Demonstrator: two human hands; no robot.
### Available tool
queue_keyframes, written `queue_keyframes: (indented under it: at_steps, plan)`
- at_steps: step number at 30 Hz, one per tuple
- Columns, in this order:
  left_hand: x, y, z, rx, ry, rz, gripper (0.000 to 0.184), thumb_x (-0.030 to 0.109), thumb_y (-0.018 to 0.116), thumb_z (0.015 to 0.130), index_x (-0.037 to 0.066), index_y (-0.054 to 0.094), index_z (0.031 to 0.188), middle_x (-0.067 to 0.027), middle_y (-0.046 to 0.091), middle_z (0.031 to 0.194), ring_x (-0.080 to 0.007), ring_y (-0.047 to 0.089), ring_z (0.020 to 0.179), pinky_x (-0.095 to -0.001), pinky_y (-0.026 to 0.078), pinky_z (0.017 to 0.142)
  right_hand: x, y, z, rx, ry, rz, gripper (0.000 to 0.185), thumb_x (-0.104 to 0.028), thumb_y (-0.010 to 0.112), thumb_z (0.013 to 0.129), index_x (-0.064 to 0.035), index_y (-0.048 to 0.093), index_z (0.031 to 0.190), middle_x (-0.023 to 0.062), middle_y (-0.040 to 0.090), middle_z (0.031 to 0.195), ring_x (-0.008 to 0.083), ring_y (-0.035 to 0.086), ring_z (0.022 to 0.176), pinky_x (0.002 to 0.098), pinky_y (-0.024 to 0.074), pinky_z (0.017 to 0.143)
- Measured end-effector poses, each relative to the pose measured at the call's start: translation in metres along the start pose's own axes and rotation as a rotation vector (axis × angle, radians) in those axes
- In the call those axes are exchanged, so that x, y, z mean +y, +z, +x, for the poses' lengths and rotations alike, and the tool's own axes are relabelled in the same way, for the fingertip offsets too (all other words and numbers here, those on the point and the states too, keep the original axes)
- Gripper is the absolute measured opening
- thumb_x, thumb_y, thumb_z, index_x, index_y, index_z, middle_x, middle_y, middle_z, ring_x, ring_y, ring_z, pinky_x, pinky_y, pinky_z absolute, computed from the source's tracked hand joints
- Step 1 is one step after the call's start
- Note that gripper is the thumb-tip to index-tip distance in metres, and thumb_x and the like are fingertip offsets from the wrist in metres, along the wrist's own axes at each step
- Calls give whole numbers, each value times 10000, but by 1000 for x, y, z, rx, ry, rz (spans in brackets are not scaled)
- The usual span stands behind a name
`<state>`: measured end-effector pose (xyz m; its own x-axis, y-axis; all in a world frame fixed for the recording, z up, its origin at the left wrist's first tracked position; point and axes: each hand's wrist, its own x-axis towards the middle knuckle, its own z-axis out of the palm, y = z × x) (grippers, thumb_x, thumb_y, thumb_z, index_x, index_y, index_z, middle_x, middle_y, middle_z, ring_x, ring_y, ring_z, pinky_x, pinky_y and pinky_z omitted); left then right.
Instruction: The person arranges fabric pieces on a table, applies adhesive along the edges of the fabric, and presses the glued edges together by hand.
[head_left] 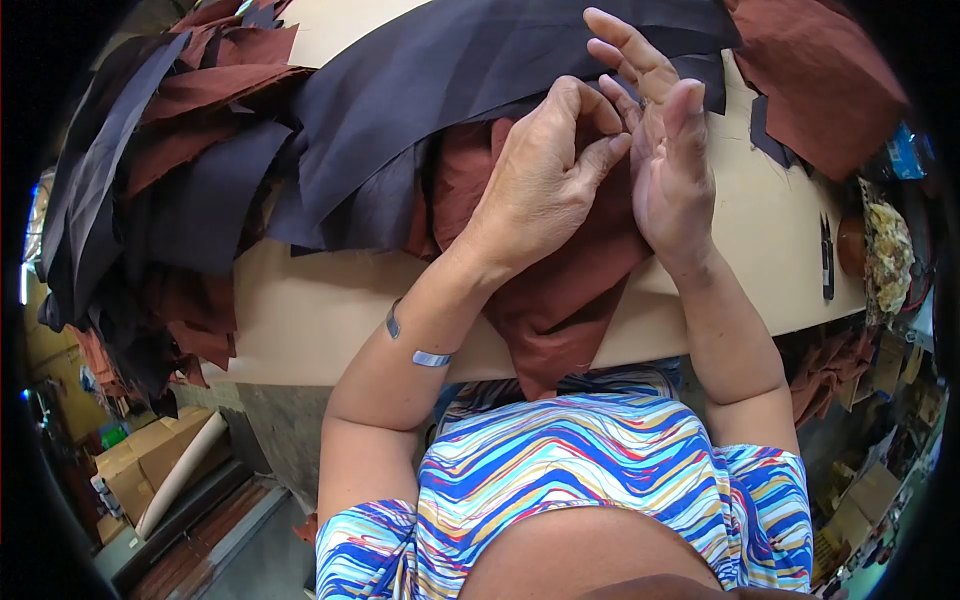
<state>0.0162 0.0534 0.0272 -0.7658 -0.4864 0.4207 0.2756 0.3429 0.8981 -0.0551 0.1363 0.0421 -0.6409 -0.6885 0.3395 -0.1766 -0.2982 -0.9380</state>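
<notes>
head cam: l hand (540,180) grip pinched tog., r hand (675,165) grip apart; brown cloth (565,325) beneath both.

The worktop (290,310) is light tan. The wide cloth (400,120) reaching toward its far edge is blue-black. The draped cloth (570,300) hanging over its near edge is rusty brown. The cloth heap (190,190) at the left edge mixes both colours. The shirt (570,455) has wavy stripes of blue, white, gold and red. The bracelet (431,358) is silver.
</notes>
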Motion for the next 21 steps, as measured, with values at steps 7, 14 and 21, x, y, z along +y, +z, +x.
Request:
queue_keyframes:
  at_steps: [7,14,21]
  plan:
    - [9,-15,1,-181,-313,-213,226,157,546,909,-7,510,758,-5,545,649,-34,474,578,-200,388,512,1,-1,0,-77,-96,-33,735,-614,241,904,-30,404,1319,97,324,1407,202,297,1287,348,193,1037]
    - [4,-6,1,-134,-91,-95,95,73,612,850,19,535,840,3,546,727,-49,511,676,-188,433,600,-11,11,0,69,87,107,745,-620,228,903,-26,380,1326,88,354,1385,189,328,1251,340,212,1032]
    - [7,-12,1,-154,-133,-57,121,33,665,797,12,585,885,-12,604,819,-58,557,741,-193,479,664,-2,13,1,93,14,187,747,-607,221,911,0,356,1326,91,402,1331,167,380,1154,305,261,991]
